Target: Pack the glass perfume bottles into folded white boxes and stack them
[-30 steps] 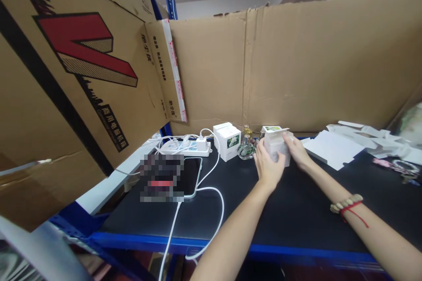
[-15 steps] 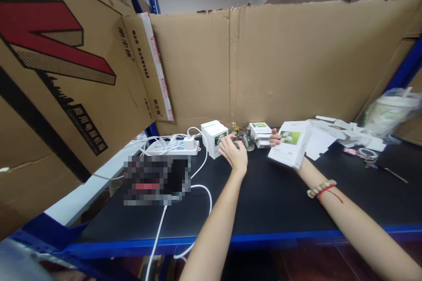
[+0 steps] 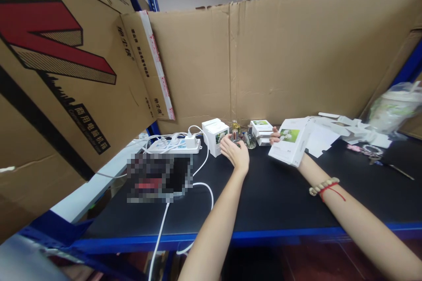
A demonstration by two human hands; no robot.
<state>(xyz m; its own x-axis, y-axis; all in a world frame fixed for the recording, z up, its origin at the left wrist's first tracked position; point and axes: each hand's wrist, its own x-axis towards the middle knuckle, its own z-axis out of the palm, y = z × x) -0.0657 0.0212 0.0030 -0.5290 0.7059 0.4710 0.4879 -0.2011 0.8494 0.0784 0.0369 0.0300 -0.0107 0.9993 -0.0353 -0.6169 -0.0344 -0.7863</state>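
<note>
My right hand is closed on a white box with a green floral picture, holding it tilted above the black tabletop. Part of that hand is hidden behind the box. My left hand is at small glass bottles, its fingers curved and its thumb apart from them. Behind it are a bottle with a gold-coloured top and a clear glass bottle. Left of these fingers stands another white box. Several small white boxes are stacked to the right of the bottles.
A white power strip with cables lies at the left, behind a blurred-out device. Flattened white cartons, keys and a bagged cup are at the right. Cardboard walls enclose the back and left.
The view has shifted slightly. Both hands stay at nearly the same places, the right one still holding the white box, which has tilted a little.
</note>
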